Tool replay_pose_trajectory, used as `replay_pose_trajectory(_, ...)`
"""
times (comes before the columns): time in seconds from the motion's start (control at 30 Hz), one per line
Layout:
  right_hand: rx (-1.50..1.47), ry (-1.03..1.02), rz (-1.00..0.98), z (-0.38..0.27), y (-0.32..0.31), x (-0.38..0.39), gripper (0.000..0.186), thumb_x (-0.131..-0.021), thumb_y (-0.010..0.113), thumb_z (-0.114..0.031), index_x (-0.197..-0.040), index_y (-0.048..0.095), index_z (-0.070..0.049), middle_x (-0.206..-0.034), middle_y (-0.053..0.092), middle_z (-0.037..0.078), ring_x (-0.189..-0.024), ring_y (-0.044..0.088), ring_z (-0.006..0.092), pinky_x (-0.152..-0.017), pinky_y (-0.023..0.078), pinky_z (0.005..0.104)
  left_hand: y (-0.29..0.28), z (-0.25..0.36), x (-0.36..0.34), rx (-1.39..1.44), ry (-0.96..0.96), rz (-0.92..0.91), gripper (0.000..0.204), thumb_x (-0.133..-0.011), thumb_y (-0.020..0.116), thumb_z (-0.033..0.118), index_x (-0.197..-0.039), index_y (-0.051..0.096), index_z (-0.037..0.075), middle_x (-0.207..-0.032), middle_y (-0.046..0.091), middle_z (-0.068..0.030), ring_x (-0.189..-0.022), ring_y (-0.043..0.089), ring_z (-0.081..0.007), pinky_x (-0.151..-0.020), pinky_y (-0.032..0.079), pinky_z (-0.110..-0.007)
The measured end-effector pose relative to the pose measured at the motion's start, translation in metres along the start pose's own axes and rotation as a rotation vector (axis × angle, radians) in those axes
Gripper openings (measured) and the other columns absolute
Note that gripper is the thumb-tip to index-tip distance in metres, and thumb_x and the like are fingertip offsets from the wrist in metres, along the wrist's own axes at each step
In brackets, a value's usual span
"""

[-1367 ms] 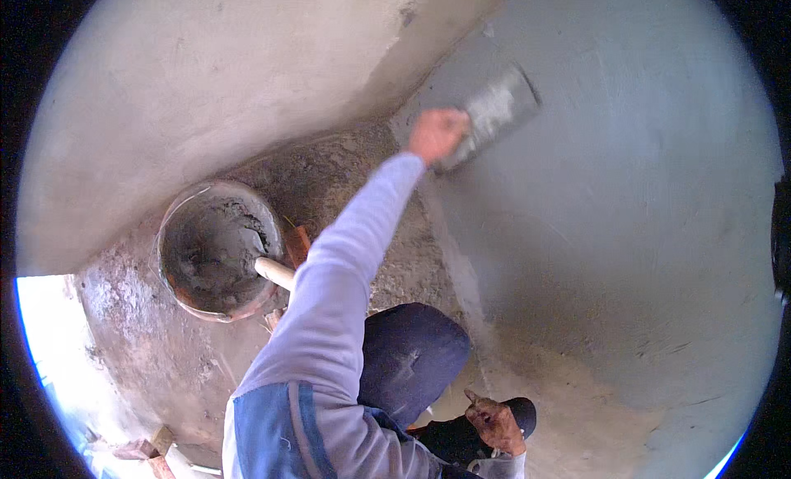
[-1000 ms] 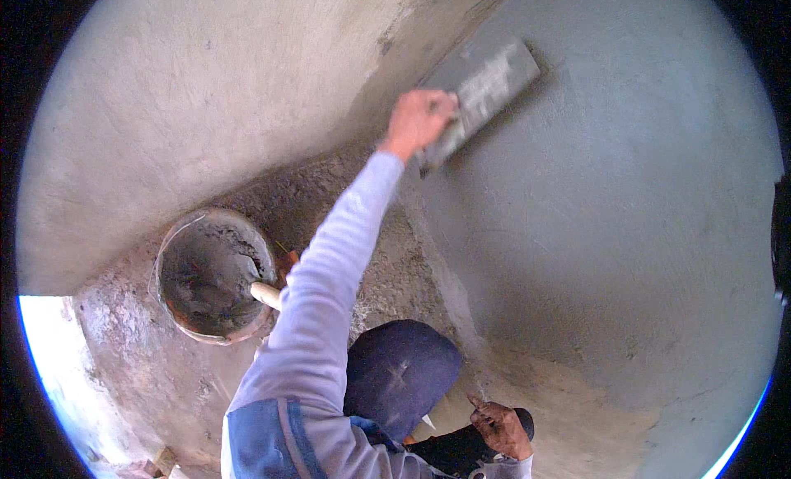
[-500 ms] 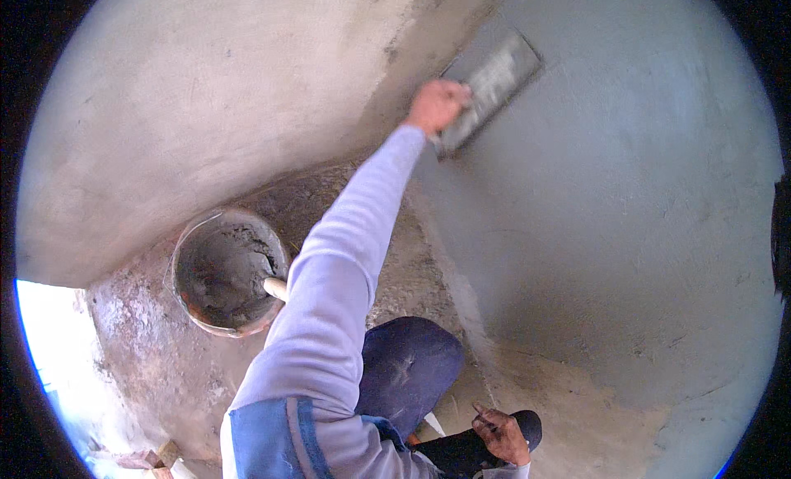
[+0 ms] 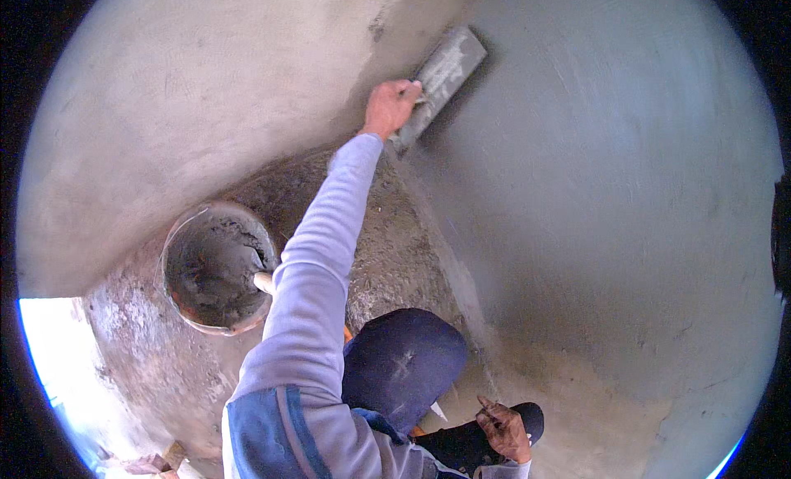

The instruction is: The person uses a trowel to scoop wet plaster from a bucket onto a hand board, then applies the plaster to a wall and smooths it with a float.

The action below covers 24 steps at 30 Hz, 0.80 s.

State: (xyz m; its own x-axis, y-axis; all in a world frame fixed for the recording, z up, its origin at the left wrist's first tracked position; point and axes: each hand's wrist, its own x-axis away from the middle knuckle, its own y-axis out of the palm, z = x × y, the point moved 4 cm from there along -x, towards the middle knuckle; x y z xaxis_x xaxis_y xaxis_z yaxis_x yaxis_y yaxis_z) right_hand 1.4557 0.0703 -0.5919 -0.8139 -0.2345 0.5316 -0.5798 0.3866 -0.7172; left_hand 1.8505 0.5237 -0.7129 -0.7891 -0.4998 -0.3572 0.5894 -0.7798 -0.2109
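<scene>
My left hand (image 4: pixel 391 109) is closed round the handle of a plastering trowel (image 4: pixel 451 67), a long flat rectangular blade smeared with grey. The blade lies against the wet grey plastered wall (image 4: pixel 593 174), close to the corner where it meets the paler wall (image 4: pixel 206 91). My right hand (image 4: pixel 504 432) rests by my dark-clad knee at the lower right, smudged with dirt, one finger stretched out and the others loosely bent. Nothing shows in it.
Left of my outstretched arm, a bucket (image 4: pixel 216 269) of grey mortar stands on the rough floor (image 4: pixel 387 265). A tool with a pale wooden handle (image 4: pixel 264 282) sticks out of it, partly behind my sleeve. Broken blocks (image 4: pixel 169 461) lie at the lower left, near a bright opening.
My left hand and the trowel have moved left along the wall, toward the corner. My right hand stays by the knee. The view has shifted slightly.
</scene>
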Motion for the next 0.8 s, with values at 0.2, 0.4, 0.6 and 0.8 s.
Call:
replay_pose_trajectory(0.2,-0.009,-0.027,0.031,0.002,-0.007,0.005,0.036,-0.083,0.063,-0.008,-0.119,0.060,-0.003,-0.084,0.064,0.017,-0.073,0.063,0.0285,-0.069,0.049,0.0338,0.028,-0.048,-0.016,-0.087,0.014,0.087,0.042,-0.088,0.053,0.045,-0.090,0.070,0.007,-0.091,0.065,-0.0219,-0.086,0.063,-0.0392,-0.078,0.048,-0.046)
replay_pose_trajectory(0.4,-0.065,-0.016,0.088,0.007,0.001,0.028,0.036,-0.082,0.063,-0.004,-0.117,0.060,0.001,-0.085,0.065,0.016,-0.075,0.063,0.0271,-0.073,0.050,0.0336,0.062,-0.067,0.028,0.177,-0.122,0.002,0.039,-0.089,0.055,0.039,-0.091,0.070,0.003,-0.095,0.069,-0.0167,-0.095,0.065,-0.0323,-0.084,0.049,-0.038)
replay_pose_trajectory(0.6,-0.065,-0.041,-0.015,0.010,0.003,0.001,0.021,-0.085,0.065,-0.009,-0.102,0.064,0.003,-0.089,0.067,0.019,-0.079,0.065,0.0248,-0.077,0.048,0.0312,0.115,0.023,0.161,0.156,-0.067,-0.314,0.035,-0.089,0.056,0.033,-0.099,0.068,0.002,-0.101,0.067,-0.0182,-0.093,0.065,-0.0258,-0.083,0.049,-0.035)
replay_pose_trajectory(0.8,-0.094,-0.053,-0.004,0.001,-0.005,0.000,0.012,-0.085,0.064,-0.006,-0.084,0.061,0.006,-0.085,0.066,0.017,-0.073,0.064,0.0237,-0.077,0.050,0.0323,0.087,0.035,0.215,0.973,-0.814,-0.258,0.016,-0.092,0.051,0.014,-0.096,0.064,0.005,-0.068,0.056,-0.0063,-0.051,0.047,-0.0131,-0.046,0.040,-0.031)
